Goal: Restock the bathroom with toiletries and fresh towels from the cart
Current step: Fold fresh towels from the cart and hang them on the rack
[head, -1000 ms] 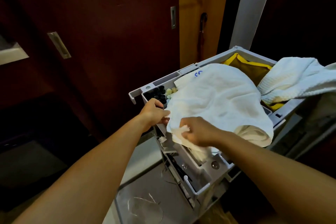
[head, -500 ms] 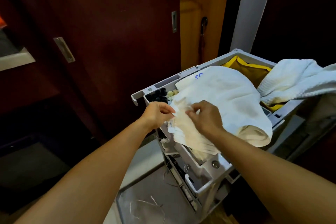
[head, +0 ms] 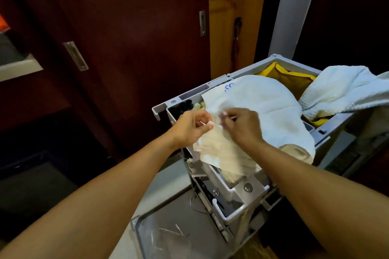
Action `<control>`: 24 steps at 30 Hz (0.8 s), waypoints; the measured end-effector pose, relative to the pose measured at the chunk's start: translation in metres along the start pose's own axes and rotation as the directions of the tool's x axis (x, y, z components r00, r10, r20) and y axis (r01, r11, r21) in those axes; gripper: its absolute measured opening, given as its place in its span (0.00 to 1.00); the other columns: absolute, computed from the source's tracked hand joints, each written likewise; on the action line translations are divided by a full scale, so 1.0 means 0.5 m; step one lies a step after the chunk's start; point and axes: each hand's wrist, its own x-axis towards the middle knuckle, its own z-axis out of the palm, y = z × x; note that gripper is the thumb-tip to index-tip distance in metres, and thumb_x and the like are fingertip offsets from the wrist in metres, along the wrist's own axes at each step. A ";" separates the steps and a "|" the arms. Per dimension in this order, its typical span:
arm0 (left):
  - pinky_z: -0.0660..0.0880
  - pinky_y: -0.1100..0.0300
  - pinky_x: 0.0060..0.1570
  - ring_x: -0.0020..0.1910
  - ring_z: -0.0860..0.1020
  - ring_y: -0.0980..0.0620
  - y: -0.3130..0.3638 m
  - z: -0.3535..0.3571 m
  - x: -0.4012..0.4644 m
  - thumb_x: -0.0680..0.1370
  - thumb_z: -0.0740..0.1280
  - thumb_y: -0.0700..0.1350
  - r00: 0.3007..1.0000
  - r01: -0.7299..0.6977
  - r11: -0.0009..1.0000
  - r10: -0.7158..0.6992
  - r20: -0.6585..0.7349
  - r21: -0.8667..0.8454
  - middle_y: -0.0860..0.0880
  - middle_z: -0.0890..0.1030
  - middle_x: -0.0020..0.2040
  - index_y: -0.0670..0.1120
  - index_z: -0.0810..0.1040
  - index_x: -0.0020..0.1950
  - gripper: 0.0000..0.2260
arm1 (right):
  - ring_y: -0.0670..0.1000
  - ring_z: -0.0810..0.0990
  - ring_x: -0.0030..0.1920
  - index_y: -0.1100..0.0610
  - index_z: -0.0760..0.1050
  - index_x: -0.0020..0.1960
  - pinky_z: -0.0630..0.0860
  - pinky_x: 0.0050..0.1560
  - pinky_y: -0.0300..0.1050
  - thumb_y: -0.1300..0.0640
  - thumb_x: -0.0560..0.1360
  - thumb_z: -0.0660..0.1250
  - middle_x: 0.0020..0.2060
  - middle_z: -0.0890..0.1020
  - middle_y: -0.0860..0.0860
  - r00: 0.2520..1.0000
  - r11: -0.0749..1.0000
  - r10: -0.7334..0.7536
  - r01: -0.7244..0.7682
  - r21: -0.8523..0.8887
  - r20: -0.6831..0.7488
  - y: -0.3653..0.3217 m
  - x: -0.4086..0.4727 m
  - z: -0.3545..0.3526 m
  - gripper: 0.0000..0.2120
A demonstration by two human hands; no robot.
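Note:
A grey housekeeping cart (head: 248, 202) stands at the right. Over its top tray lies a large white towel (head: 267, 107) with a blue mark near its far edge. Both my hands meet at the near left corner of that towel. My left hand (head: 190, 127) pinches the cloth's edge between thumb and fingers. My right hand (head: 242, 126) grips the cloth just beside it, fingers curled. Small dark and pale toiletry bottles (head: 188, 105) sit in the tray's left compartment, partly hidden by my left hand.
A second white ribbed towel (head: 341, 88) drapes over a yellow bag (head: 286, 75) at the cart's far right. Dark red sliding doors (head: 126, 48) with metal pulls fill the left. A low grey shelf (head: 168, 231) of the cart juts toward me.
My right hand rose from the towel's lower fold up to the corner beside my left hand. The left hand shifted from the tray rim onto the cloth's edge.

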 end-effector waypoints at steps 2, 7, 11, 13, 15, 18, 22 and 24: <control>0.80 0.43 0.50 0.46 0.81 0.43 0.005 -0.005 0.004 0.79 0.70 0.41 1.000 -0.001 1.000 0.001 -0.029 0.022 0.42 0.82 0.46 0.44 0.80 0.48 0.01 | 0.52 0.83 0.43 0.54 0.86 0.49 0.77 0.45 0.44 0.54 0.77 0.71 0.44 0.87 0.52 0.981 0.999 0.000 0.008 -0.040 0.196 0.006 -0.013 0.011 0.06; 0.74 0.50 0.62 0.59 0.76 0.52 0.007 0.006 0.003 0.76 0.73 0.43 0.995 -0.055 0.987 0.068 -0.078 0.151 0.52 0.78 0.60 0.51 0.81 0.44 0.04 | 0.45 0.78 0.36 0.54 0.86 0.46 0.70 0.38 0.31 0.60 0.77 0.70 0.38 0.85 0.49 0.940 0.999 -0.006 -0.009 0.041 0.341 0.025 -0.011 0.000 0.06; 0.72 0.52 0.64 0.63 0.75 0.54 0.024 0.022 0.013 0.76 0.74 0.42 0.995 -0.071 0.989 0.080 -0.066 0.127 0.56 0.80 0.58 0.50 0.82 0.41 0.04 | 0.47 0.77 0.30 0.48 0.78 0.31 0.69 0.35 0.37 0.59 0.75 0.71 0.27 0.81 0.49 0.951 0.998 0.013 -0.031 0.053 0.309 0.023 -0.008 -0.014 0.15; 0.69 0.59 0.60 0.62 0.74 0.54 0.032 0.028 0.016 0.75 0.75 0.43 0.988 -0.097 0.972 0.119 -0.095 0.213 0.58 0.80 0.58 0.50 0.82 0.41 0.05 | 0.47 0.75 0.29 0.55 0.79 0.30 0.68 0.35 0.37 0.61 0.74 0.70 0.27 0.81 0.52 0.950 0.998 0.020 -0.039 0.056 0.311 0.022 -0.006 -0.018 0.14; 0.70 0.59 0.57 0.59 0.74 0.54 0.035 0.031 0.018 0.75 0.75 0.44 0.986 -0.103 0.959 0.134 -0.101 0.265 0.58 0.81 0.57 0.51 0.82 0.41 0.04 | 0.48 0.70 0.30 0.64 0.78 0.33 0.66 0.35 0.41 0.65 0.73 0.67 0.30 0.79 0.61 0.934 0.997 0.020 -0.043 0.057 0.356 0.023 -0.007 -0.022 0.10; 0.78 0.49 0.50 0.48 0.78 0.48 0.031 0.034 0.022 0.77 0.73 0.43 0.990 -0.043 0.976 0.070 -0.125 0.213 0.49 0.82 0.48 0.48 0.82 0.46 0.02 | 0.49 0.66 0.34 0.68 0.76 0.37 0.65 0.37 0.44 0.64 0.74 0.66 0.33 0.75 0.66 0.930 0.995 0.018 -0.052 0.083 0.368 0.030 -0.008 -0.024 0.09; 0.75 0.56 0.36 0.36 0.76 0.53 0.037 0.036 0.034 0.79 0.70 0.42 0.980 -0.056 0.989 0.081 -0.184 0.135 0.48 0.78 0.38 0.49 0.75 0.43 0.07 | 0.51 0.68 0.33 0.62 0.72 0.36 0.67 0.37 0.46 0.55 0.72 0.71 0.30 0.72 0.54 0.950 0.996 0.049 -0.071 0.061 0.308 0.036 -0.005 -0.021 0.13; 0.73 0.59 0.34 0.33 0.75 0.55 0.043 0.031 0.048 0.79 0.69 0.40 0.971 -0.069 0.997 0.072 -0.226 0.018 0.48 0.77 0.37 0.50 0.73 0.41 0.10 | 0.50 0.73 0.36 0.56 0.73 0.41 0.69 0.37 0.46 0.51 0.70 0.73 0.34 0.75 0.48 0.947 0.997 0.023 0.000 -0.071 0.320 0.041 -0.006 -0.028 0.11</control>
